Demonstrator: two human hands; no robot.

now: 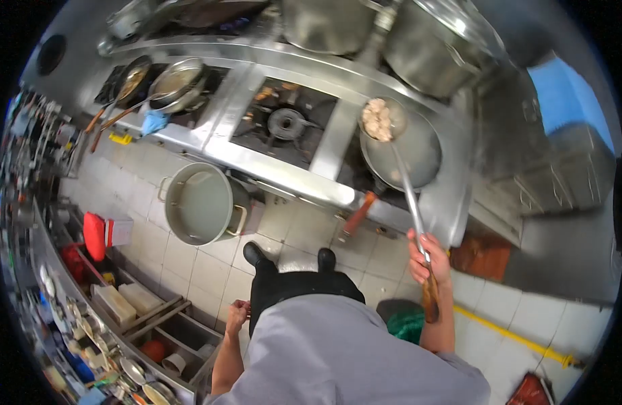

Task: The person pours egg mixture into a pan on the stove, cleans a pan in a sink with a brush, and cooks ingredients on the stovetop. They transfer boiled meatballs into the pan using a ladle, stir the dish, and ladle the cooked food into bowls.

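My right hand (430, 256) is wrapped round the long handle of a metal strainer ladle (407, 177). Pale chunks of food (377, 120) lie in the ladle's bowl, which is over the far side of a wok (422, 152) on the right burner. Cloudy liquid shows in the wok, and its reddish-brown handle (358, 214) points towards me. Down at my left side, my left hand (239, 312) is closed beside my dark trousers; what it holds, if anything, is too small to make out.
A large pot of cloudy liquid (199, 204) stands on the tiled floor at front left. Two pans (178, 86) sit on the left burners, and tall stockpots (432, 50) stand behind the stove. Shelves with containers (115, 305) line the lower left.
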